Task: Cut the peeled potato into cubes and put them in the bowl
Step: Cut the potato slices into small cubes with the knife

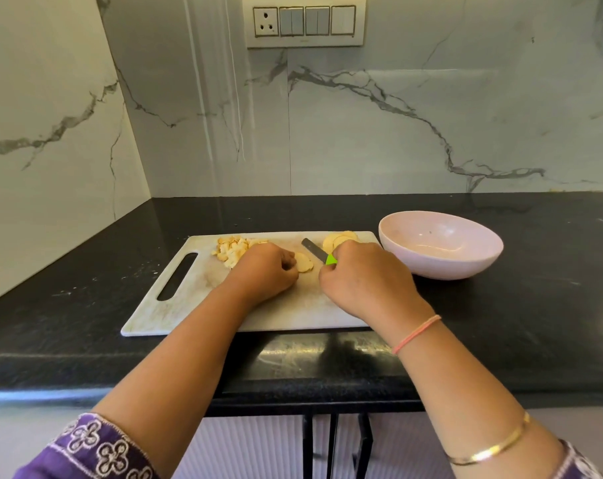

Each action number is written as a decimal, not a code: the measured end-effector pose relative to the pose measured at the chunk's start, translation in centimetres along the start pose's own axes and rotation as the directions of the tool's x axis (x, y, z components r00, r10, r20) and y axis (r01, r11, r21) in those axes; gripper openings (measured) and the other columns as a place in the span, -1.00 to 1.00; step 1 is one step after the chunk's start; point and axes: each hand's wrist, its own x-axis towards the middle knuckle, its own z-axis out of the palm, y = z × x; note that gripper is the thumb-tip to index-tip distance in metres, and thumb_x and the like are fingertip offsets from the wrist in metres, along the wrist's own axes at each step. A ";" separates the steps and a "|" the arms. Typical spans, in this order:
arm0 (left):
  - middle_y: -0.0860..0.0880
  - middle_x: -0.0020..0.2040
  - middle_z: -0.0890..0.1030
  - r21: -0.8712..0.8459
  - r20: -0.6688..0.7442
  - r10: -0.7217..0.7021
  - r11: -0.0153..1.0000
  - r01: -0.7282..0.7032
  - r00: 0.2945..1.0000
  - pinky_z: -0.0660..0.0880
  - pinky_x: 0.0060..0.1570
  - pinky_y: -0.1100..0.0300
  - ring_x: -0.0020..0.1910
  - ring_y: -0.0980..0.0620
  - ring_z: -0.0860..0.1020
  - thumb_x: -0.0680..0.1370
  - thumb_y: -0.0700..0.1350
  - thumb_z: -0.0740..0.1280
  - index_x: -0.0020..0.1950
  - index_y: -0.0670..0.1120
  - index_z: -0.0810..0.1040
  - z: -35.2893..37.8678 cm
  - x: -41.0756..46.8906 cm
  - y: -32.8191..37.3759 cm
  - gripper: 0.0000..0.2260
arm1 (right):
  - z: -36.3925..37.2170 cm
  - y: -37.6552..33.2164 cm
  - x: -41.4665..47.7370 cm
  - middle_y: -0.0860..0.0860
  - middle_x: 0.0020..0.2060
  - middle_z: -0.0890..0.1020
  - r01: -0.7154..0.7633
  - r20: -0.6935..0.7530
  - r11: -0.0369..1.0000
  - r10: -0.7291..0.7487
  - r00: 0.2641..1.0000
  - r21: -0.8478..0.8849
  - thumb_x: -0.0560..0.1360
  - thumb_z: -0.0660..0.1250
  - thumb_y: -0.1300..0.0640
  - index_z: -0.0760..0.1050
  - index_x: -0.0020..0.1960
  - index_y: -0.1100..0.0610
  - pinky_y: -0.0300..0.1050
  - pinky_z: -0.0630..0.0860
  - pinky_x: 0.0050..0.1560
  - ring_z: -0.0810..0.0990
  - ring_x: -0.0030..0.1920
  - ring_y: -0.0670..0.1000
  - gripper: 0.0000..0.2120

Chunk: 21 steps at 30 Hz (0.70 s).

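A white cutting board [175, 305] lies on the black counter. My left hand [264, 271] has its fingers curled over a potato slice [304, 262] at the board's middle. My right hand [365, 281] grips a knife by its green handle [331, 260]; the grey blade [314, 249] points away and to the left, above the board. A pile of cut potato pieces [231, 250] sits at the board's far left. Several round slices [338, 239] are stacked at the far right of the board. The pale pink bowl [466, 261] stands just right of the board with nothing in it.
The black counter [86, 271] meets marble walls at the back and left, forming a corner. A switch panel [303, 22] hangs on the back wall. The counter's front edge runs below my forearms, with cabinet handles [331, 444] beneath.
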 end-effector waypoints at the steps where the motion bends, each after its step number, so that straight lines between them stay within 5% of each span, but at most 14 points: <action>1: 0.02 0.26 0.57 0.009 0.001 0.003 1.000 -0.003 1.000 0.52 0.08 0.09 0.01 -0.03 0.60 0.54 -0.16 0.27 0.02 -0.22 0.68 0.1 0.0 -0.1 -0.78 | 0.5 -0.3 0.4 0.03 -0.21 0.41 -0.009 0.021 1.000 0.009 1.000 0.008 0.53 0.16 0.07 0.37 -0.10 0.09 -0.16 0.27 -0.27 0.40 -0.16 0.11 -0.90; 7: -0.15 0.02 0.66 0.012 -0.003 -0.023 1.000 0.023 1.000 0.53 0.02 0.00 -0.03 -0.11 0.60 0.52 -0.18 0.27 -0.08 -0.22 0.69 0.5 0.8 -0.5 -0.79 | 1.4 -1.4 1.5 0.00 -0.28 0.36 -0.004 0.060 1.000 0.005 0.998 -0.016 0.53 0.20 0.07 0.33 -0.13 0.05 -0.15 0.35 -0.21 0.41 -0.18 0.07 -0.90; 14: -0.09 0.07 0.66 0.100 0.003 -0.050 0.994 0.049 0.999 0.53 -0.17 0.13 -0.30 0.01 0.53 0.57 -0.11 0.23 -0.02 -0.13 0.69 0.5 1.4 -0.6 -0.76 | 0.3 -2.1 0.0 -0.02 -0.32 0.32 0.083 0.031 0.992 -0.080 0.996 -0.099 0.53 0.19 0.12 0.27 -0.15 0.08 -0.15 0.34 -0.26 0.40 -0.21 0.04 -0.88; 21: -0.12 0.11 0.64 0.105 0.009 -0.084 0.991 0.082 0.996 0.53 0.08 0.08 0.00 -0.06 0.59 0.58 -0.09 0.22 0.09 -0.16 0.66 0.4 1.1 -0.5 -0.74 | -0.9 -1.9 -2.8 -0.04 -0.40 0.32 0.120 0.083 0.973 -0.105 0.991 -0.196 0.55 0.16 0.08 0.23 -0.32 0.09 -0.19 0.14 -0.45 0.27 -0.41 -0.04 -0.72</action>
